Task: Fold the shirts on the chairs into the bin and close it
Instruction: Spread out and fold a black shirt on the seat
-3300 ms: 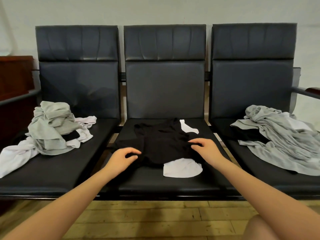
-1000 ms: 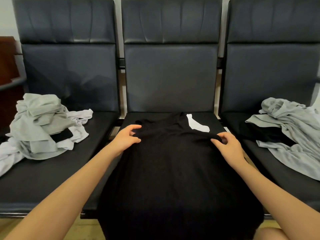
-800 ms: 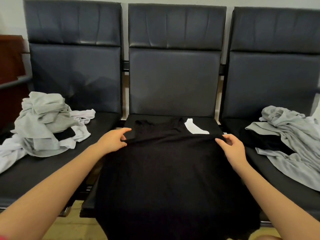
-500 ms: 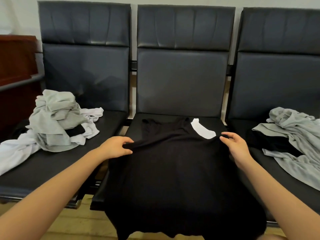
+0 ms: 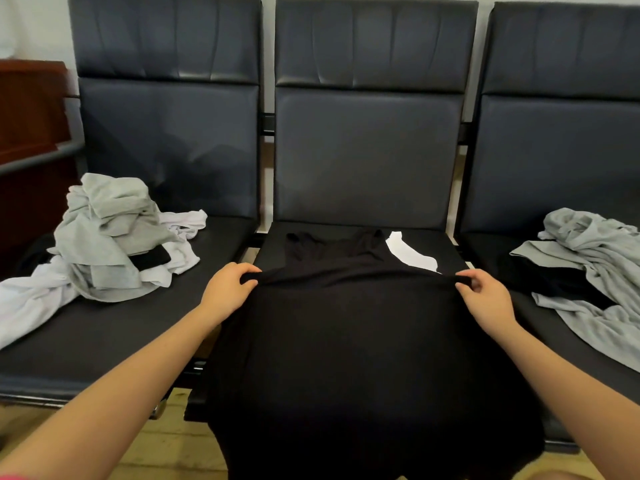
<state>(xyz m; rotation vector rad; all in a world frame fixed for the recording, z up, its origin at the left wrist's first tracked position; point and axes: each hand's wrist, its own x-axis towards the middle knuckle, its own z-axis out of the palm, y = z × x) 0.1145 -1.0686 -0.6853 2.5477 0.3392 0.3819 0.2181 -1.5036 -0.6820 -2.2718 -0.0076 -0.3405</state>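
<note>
A black shirt (image 5: pixel 356 348) is spread over the middle chair (image 5: pixel 367 157) and hangs past the seat's front edge. My left hand (image 5: pixel 228 289) pinches its left edge and my right hand (image 5: pixel 485 299) pinches its right edge, with the cloth taut between them. More black cloth and a white piece (image 5: pixel 410 256) lie behind the held edge on the seat. A heap of grey and white shirts (image 5: pixel 114 237) sits on the left chair. Grey and black shirts (image 5: pixel 588 271) lie on the right chair. No bin is in view.
Three dark padded chairs stand in a row against a pale wall. A brown wooden cabinet (image 5: pixel 31 109) stands at the far left behind a grey armrest (image 5: pixel 41 159). Wooden floor (image 5: pixel 166 448) shows below the seats.
The bunched black shirt has been pulled open and drawn toward me over the seat's front edge. Both hands shifted from its middle to its two sides and slid back along the seat.
</note>
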